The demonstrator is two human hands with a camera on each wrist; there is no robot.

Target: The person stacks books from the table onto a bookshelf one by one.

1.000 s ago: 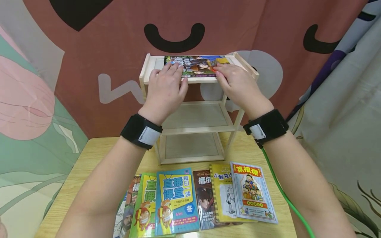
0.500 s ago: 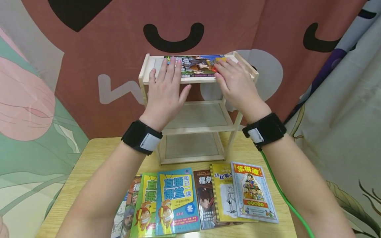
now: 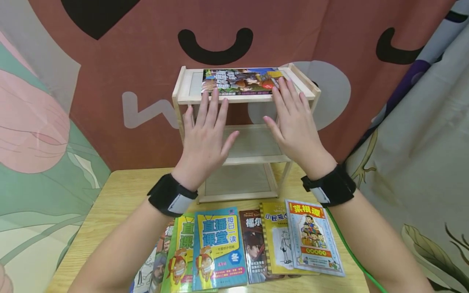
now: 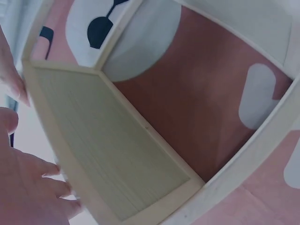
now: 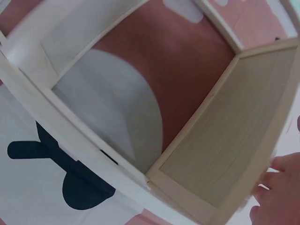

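A colourful comic-style book (image 3: 243, 81) lies flat on the top tier of a small pale wooden shelf (image 3: 234, 159). My left hand (image 3: 205, 140), fingers straight and spread, is in front of the shelf's top edge, its fingertips overlapping the book's lower left in the head view. My right hand (image 3: 296, 126) has its fingers extended too, the tips near the book's right end. Neither hand holds anything. In the left wrist view some fingers of the left hand (image 4: 35, 187) show beside the shelf frame; the right wrist view has part of the right hand (image 5: 281, 192) at its edge.
On the wooden table (image 3: 91, 228), in front of the shelf, several books overlap in a row, among them a blue book (image 3: 220, 252), a yellow book (image 3: 276, 240) and a light-blue book (image 3: 313, 238). A printed curtain (image 3: 146, 49) hangs behind. A green cable (image 3: 351, 252) runs along the right forearm.
Both hands have drawn back from the book towards the viewer, their fingers straightening and the right one leaving its end. The book stays on the top tier.
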